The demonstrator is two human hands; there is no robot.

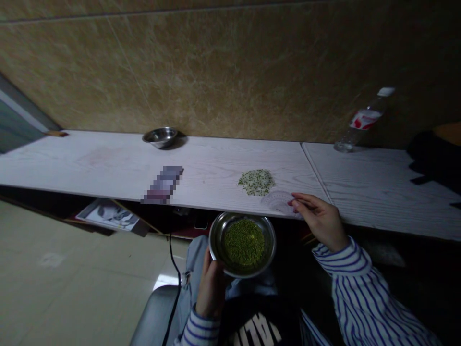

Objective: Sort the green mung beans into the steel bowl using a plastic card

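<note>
My left hand [212, 287] grips the near left rim of a steel bowl [270, 240] just below the table's front edge. Inside the bowl lies a heap of green mung beans [245, 242]. Between the thumb and fingers of my right hand [322, 218] is a clear plastic protractor [278, 201], pinched at its right end and held low at the table's front edge. Just beyond the protractor, a thin patch of mung beans [257, 181] is spread on the white wood-grain tabletop.
A smaller steel bowl [161, 138] stands by the wall, with a pixelated flat item [163, 185] nearer the front. At right are a plastic bottle [363, 120] and a dark object [437, 154]. Below the tabletop, a black cable [175, 269] hangs beside a stool [154, 312].
</note>
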